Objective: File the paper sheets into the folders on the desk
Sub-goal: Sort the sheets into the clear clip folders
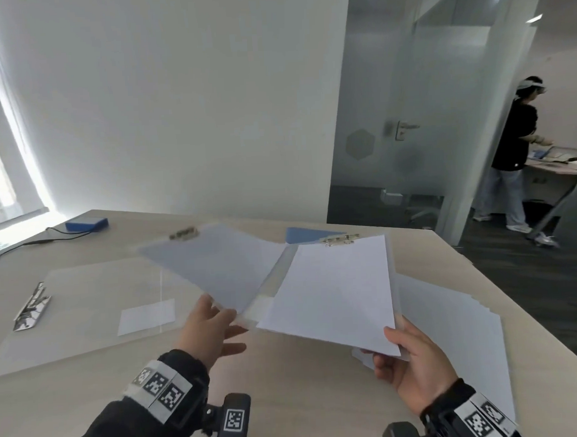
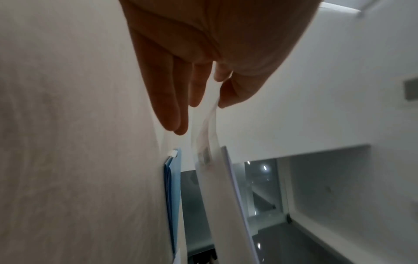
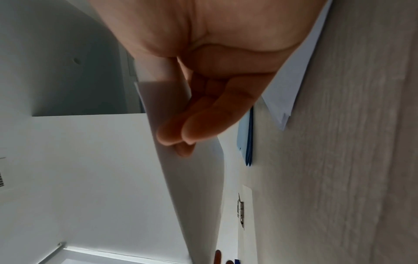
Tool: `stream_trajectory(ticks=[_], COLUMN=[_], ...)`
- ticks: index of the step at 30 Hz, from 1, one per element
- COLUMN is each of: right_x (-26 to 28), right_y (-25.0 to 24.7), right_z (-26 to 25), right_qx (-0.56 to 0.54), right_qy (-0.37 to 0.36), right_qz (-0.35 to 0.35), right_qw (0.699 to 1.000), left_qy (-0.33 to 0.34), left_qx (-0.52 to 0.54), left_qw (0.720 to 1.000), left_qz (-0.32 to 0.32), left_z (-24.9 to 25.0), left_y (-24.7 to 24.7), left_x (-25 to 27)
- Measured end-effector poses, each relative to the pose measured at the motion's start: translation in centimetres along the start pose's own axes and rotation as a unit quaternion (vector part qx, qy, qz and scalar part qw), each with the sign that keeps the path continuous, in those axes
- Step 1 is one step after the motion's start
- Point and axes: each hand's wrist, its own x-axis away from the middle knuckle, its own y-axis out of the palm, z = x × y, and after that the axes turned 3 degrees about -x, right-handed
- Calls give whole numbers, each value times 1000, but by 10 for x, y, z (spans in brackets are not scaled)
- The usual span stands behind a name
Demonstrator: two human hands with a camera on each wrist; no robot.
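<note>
I hold an open translucent folder in the air above the desk. My left hand pinches the bottom edge of its left flap between thumb and fingers; in the left wrist view that left hand pinches the thin flap. My right hand grips the right half, thumb on top of a white paper sheet lying under the metal clip. Its fingers press the underside. A stack of paper sheets lies on the desk at the right.
A second clear folder with a metal clip lies open on the left. A blue folder lies behind the held one. A blue box with a cable sits far left. A person stands beyond the glass partition.
</note>
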Motion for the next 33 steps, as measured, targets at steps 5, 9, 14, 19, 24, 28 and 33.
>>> stream_trajectory(ticks=[5,9,14,19,24,28,33], right_x=[-8,-12,-18,-31,-47,-70,-111], right_y=[1,8,11,7,20,44,52], right_z=[4,2,1,4,14,25,19], right_qx=[-5,1,9,-63,-176,-117,-98], right_qy=[17,8,15,50,81,105,95], right_qz=[3,-21,-10,15,13,75,132], right_qw=[1000,1000,1000,997,981,985,982], left_qy=[116,34,-106,-121,-106,-44,73], left_qx=[-52,75,122,191,196,74,-112], left_qw=[987,990,979,964,965,983,982], left_qz=[-95,-112,-128,-143,-135,-162,-134], left_z=[1,0,-12,-14,-18,-19,-19], left_y=[6,11,21,33,55,74,79], left_x=[1,-5,-15,-22,-38,-45,-57])
